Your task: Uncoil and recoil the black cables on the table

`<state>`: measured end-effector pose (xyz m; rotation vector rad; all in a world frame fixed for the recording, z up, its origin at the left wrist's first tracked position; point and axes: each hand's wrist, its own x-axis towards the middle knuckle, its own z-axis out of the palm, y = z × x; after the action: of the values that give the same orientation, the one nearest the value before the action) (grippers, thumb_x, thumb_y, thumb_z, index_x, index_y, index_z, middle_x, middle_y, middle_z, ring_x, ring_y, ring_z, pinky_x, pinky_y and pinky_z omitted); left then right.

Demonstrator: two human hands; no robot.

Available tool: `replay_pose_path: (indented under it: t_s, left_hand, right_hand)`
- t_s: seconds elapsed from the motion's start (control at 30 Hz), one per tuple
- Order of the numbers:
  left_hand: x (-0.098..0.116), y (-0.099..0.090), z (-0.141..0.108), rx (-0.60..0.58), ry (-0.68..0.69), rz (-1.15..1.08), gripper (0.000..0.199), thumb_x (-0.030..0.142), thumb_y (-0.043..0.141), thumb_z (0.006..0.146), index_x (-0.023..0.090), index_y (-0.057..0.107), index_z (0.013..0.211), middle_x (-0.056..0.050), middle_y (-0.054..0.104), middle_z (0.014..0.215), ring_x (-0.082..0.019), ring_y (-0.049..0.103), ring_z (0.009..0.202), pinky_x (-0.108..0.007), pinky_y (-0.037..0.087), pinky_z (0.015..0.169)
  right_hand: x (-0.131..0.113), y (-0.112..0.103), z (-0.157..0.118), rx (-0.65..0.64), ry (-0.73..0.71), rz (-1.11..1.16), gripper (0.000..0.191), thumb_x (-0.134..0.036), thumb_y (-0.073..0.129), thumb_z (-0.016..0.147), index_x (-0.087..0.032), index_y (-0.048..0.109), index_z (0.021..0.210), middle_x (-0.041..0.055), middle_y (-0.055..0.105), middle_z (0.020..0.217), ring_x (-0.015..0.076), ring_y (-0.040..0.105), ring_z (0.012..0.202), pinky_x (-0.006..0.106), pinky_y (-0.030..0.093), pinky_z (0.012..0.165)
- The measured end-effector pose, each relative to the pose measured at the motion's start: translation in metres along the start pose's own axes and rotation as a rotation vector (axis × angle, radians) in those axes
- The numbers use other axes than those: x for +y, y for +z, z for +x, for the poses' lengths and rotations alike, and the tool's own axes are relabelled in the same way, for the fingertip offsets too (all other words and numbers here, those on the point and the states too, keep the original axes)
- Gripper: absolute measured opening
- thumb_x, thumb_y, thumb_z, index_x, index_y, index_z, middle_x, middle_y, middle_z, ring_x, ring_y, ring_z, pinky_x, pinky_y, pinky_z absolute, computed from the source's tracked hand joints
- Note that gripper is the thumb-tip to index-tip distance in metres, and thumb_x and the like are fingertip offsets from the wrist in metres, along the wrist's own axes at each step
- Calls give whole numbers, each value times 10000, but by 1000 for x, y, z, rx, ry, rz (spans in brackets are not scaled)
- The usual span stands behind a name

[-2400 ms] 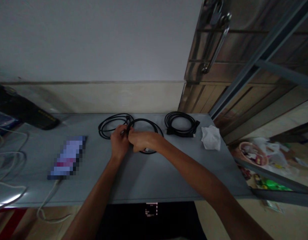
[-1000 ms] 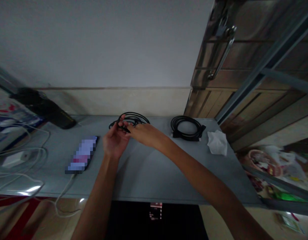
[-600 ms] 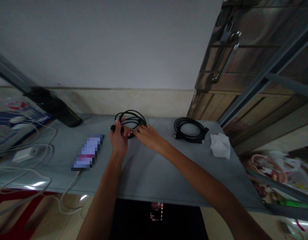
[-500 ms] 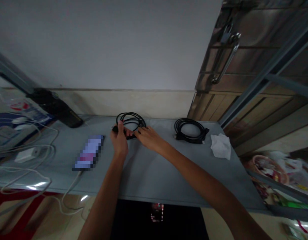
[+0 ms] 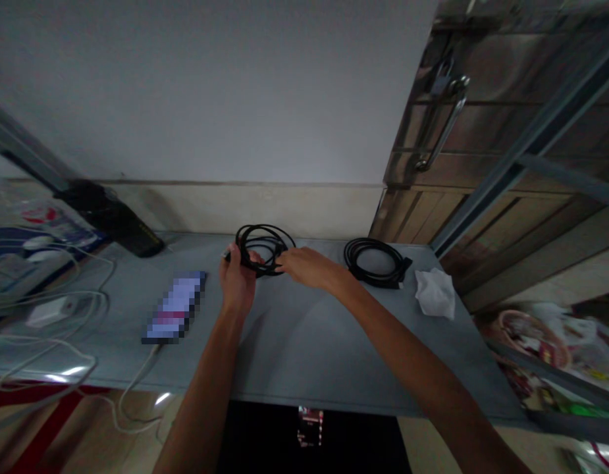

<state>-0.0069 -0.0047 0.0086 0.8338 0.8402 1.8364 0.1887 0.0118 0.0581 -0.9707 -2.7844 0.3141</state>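
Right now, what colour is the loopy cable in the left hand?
The cable is black; it shows best in the head view.

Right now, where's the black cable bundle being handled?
Head view, centre: the black cable bundle is between left hand and right hand, toward the back of the table, left of the other black coil.

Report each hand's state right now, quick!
Left hand: closed, holding the left black cable coil.
Right hand: closed on the same coil's right side.
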Motion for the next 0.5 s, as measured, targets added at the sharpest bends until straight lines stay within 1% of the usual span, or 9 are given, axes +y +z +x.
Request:
replay_pose_path:
  t_s: [0.1, 0.17, 0.2, 0.3, 0.37, 0.4, 0.43, 0.47, 0.5]
  left_hand:
    - [11, 5, -3, -90, -147, -191, 263, 456, 779, 1071, 207, 794, 1154, 20, 696, 776, -142, 669, 703, -282, 604, 759]
    - [16, 5, -5, -129, -233, -280, 287, 421, 789, 1072, 211, 792, 1268, 37, 695, 786, -123, 662, 684, -270, 613, 741]
    - [17, 5, -6, -140, -265, -307, 298, 409, 783, 1077, 210, 786, 1299, 38, 704, 797, -119, 667, 684, -265, 612, 720]
    - [18, 3, -6, -141, -303, -329, 303, 391, 743, 1106, 188, 775, 1328, 14, 761, 873, -116, 708, 726, -249, 609, 684]
    - [16, 2, -5, -125, -310, -315, 297, 383, 729, 1117, 174, 773, 1323, -7, 795, 930, -117, 745, 783, -245, 630, 741]
    - [15, 0, -4, -110, -307, -309, 291, 384, 734, 1115, 174, 774, 1313, -13, 805, 947, -117, 760, 809, -245, 638, 778]
    - [13, -1, -2, -91, -301, -303, 280, 386, 745, 1109, 181, 777, 1296, -13, 812, 958, -118, 773, 837, -246, 643, 812]
    - [12, -3, 0, -63, -292, -299, 260, 390, 757, 1103, 190, 782, 1267, -12, 819, 964, -119, 785, 865, -248, 646, 842]
    - [11, -5, 1, -27, -277, -299, 236, 394, 762, 1100, 198, 787, 1230, -8, 825, 965, -120, 795, 892, -253, 647, 870]
  right_hand:
    - [7, -39, -15, 120, 6, 240, 293, -281, 528, 1221, -147, 728, 1055, 110, 815, 1077, 213, 770, 1034, 290, 513, 892]
    - [14, -67, -30, 267, 14, 408, 351, -316, 478, 1236, -172, 679, 986, 47, 778, 937, 157, 733, 879, 266, 501, 829]
    - [19, -82, -40, 373, 25, 463, 378, -349, 453, 1241, -185, 657, 969, 16, 738, 865, 137, 694, 787, 261, 493, 779]
    - [32, -125, -77, 858, 56, 530, 411, -505, 497, 1215, -232, 631, 939, -44, 565, 729, 123, 525, 588, 271, 428, 604]
    - [39, -151, -105, 1165, 36, 607, 378, -540, 607, 1165, -270, 636, 903, -64, 451, 681, 133, 430, 525, 282, 373, 520]
    - [42, -163, -120, 1296, 21, 648, 352, -510, 651, 1147, -285, 646, 877, -65, 408, 671, 138, 397, 511, 286, 358, 498]
    - [44, -173, -135, 1458, 17, 687, 346, -433, 649, 1152, -289, 657, 837, -64, 375, 672, 133, 369, 498, 287, 349, 487]
    - [45, -182, -149, 1596, 56, 751, 386, -353, 582, 1179, -291, 659, 806, -55, 378, 686, 124, 387, 502, 279, 359, 498]
    - [47, -189, -163, 1746, 118, 829, 460, -321, 481, 1210, -294, 650, 783, -52, 391, 694, 107, 403, 500, 263, 352, 501]
